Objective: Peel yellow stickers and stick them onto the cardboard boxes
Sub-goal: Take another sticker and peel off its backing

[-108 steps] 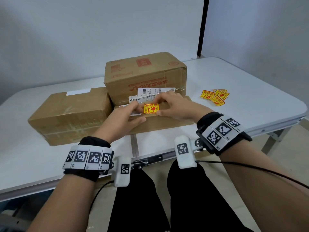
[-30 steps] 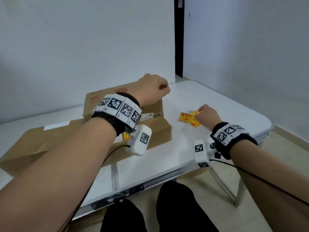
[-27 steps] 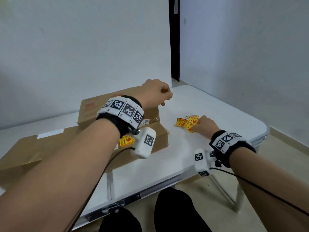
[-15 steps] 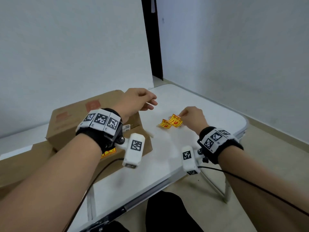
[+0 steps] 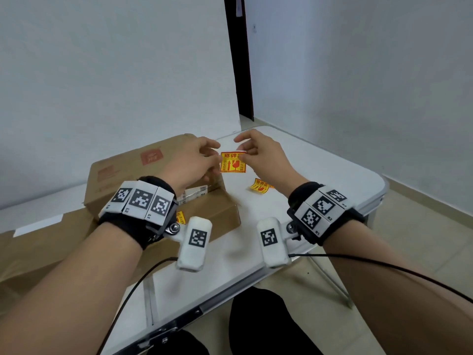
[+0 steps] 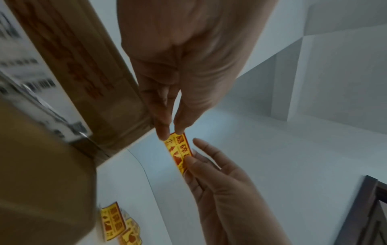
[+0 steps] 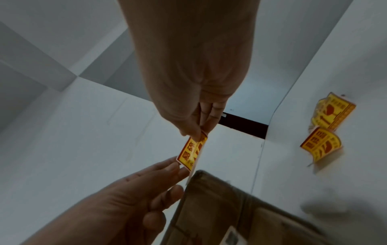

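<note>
Above the white table (image 5: 320,180), between both hands, a yellow sticker (image 5: 233,162) w/ red print is hanging in the air, face toward the head cam, just past the near corner of the boxes. Right hand (image 5: 263,157) is pinching its top right corner w/ thumb + forefinger, other fingers loosely curled; right wrist cam is showing the same pinch at the sticker's (image 7: 193,151) upper end. Left hand (image 5: 192,165) is pinching the sticker's left edge w/ thumb + fingertip, as the left wrist cam is showing at the sticker (image 6: 178,152), remaining fingers nearly straight. Below and right of the held one, loose stickers (image 5: 259,185) are lying curled on the tabletop; at least 2 are showing in the right wrist view (image 7: 322,144), exact count can't tell since they're overlapping. Left of the hands, 3 cardboard boxes are sitting together: a tall box (image 5: 133,170) w/ red stamps at the back, a flat box (image 5: 215,213) in front of it touching it, and a long box (image 5: 46,242) at far left. An applied sticker (image 5: 180,217) is peeking out on the flat box, mostly hidden behind the left wristband. White shipping labels (image 5: 194,194) are showing on the tall box's front. Nothing is sitting between the held sticker and the boxes except the left hand itself.
</note>
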Available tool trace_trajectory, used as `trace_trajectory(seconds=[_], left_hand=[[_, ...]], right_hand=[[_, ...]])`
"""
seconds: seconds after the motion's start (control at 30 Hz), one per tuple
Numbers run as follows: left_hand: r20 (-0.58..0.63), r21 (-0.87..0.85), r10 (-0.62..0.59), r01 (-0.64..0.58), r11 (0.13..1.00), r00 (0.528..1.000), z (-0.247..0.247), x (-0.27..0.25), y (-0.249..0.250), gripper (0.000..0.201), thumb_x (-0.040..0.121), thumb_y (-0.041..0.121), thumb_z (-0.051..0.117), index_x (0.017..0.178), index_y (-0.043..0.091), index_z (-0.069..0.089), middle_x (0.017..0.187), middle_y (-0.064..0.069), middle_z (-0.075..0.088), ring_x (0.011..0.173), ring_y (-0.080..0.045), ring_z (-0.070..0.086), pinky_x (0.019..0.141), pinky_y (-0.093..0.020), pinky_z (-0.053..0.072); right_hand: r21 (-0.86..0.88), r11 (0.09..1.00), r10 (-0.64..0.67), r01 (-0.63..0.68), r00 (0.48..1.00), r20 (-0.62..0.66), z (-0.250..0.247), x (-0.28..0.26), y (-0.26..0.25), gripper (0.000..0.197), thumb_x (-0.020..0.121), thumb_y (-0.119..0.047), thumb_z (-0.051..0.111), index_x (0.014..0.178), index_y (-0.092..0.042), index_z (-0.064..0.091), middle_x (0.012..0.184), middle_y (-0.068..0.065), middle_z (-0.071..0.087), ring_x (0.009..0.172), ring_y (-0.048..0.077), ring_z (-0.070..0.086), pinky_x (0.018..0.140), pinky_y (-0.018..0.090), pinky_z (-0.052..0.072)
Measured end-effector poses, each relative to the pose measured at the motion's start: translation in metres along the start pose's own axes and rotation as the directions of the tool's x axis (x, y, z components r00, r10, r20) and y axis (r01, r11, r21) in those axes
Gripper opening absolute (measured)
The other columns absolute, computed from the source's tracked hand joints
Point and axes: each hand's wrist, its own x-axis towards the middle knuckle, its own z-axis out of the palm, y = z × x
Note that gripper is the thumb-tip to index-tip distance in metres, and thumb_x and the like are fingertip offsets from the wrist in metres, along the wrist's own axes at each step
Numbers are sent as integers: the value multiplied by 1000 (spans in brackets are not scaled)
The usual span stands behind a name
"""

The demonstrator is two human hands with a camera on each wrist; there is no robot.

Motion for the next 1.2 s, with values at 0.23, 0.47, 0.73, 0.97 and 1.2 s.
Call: trace_trajectory(seconds=[0.23,0.47,0.73,0.97,1.2], left_hand=[[-137,-96,-55,42,995,989,-24,-26,-17,4,89,21,66,91,23,69,75,3,70,54,1,60,48,-15,46],[-20,-366,-150,132,921,989,-39,-54,-30,15,87,6,64,101,3,68,92,-14,74,72,-13,71,61,-17,56],[-100,-301,-156,119,946,983,-49,-63,-36,14,88,19,65,95,9,73,93,-7,75,79,-11,64,75,-24,54],[-129,-261,-180,142,955,975,-47,-67,-38,12,86,16,68,95,10,73,82,-3,73,68,-8,61,70,-21,54],[-73,-313,-216,183,932,974,-43,-67,-38,10,86,14,68,91,8,74,83,-5,73,68,-8,62,71,-22,54]], right_hand=[[137,990,21,-34,996,90,29,-6,-16,28,87,-11,63,114,-19,60,98,7,69,86,14,65,72,22,53],[348,914,167,-210,975,149,46,-18,-23,13,91,-5,61,102,-3,67,87,5,67,70,6,61,56,9,47],[206,976,35,-67,987,157,69,-20,-23,11,88,-15,65,86,-24,71,95,3,72,92,22,67,85,41,56],[124,992,-33,8,979,201,67,-27,-26,10,90,-18,64,92,-24,71,94,-4,70,91,18,66,86,38,57],[113,993,-47,25,978,201,65,-30,-25,13,90,-20,64,103,-19,67,100,-4,68,96,19,67,84,36,57]])
